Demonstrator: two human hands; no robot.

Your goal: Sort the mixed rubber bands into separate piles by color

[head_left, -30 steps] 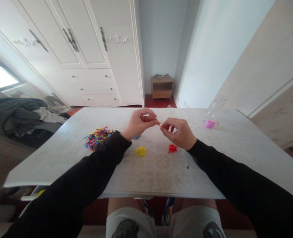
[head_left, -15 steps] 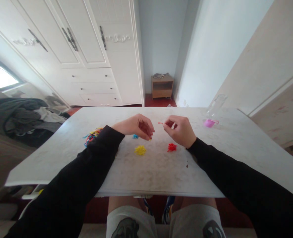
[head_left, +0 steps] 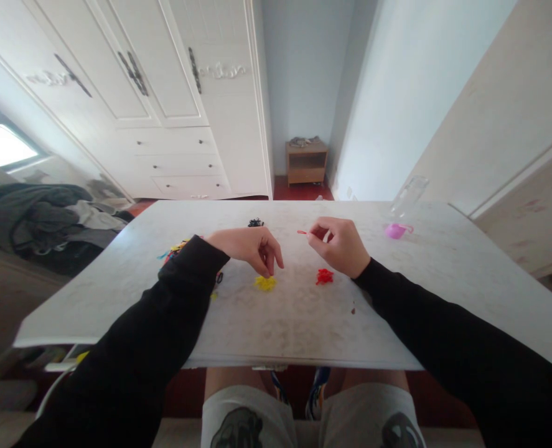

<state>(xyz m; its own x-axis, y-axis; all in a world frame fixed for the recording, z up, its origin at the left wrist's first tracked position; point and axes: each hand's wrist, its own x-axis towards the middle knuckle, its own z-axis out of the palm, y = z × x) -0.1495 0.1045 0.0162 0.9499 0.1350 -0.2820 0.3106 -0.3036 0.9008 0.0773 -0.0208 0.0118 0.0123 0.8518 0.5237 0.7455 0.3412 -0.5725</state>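
My left hand (head_left: 252, 249) reaches down to the small pile of yellow rubber bands (head_left: 265, 285). Its thumb and forefinger pinch at the top edge of that pile, on what looks like a yellow band, though the tips merge with the heap. Held out to the side by my right hand (head_left: 335, 242) is a thin red rubber band (head_left: 301, 232), pinched between thumb and forefinger. Below the right hand lies a pile of red rubber bands (head_left: 324, 277). Black rubber bands (head_left: 256, 222) form another pile beyond the left hand.
A mixed heap of coloured bands (head_left: 177, 250) is partly hidden behind my left sleeve. At the far right, a clear plastic bottle (head_left: 409, 196) stands by a pink lid (head_left: 397, 231). A dark speck (head_left: 353, 308) marks the white table (head_left: 294, 330).
My left hand has moved down and slightly left onto the yellow pile, uncovering the black bands behind it. The right hand stays in place with the red band.
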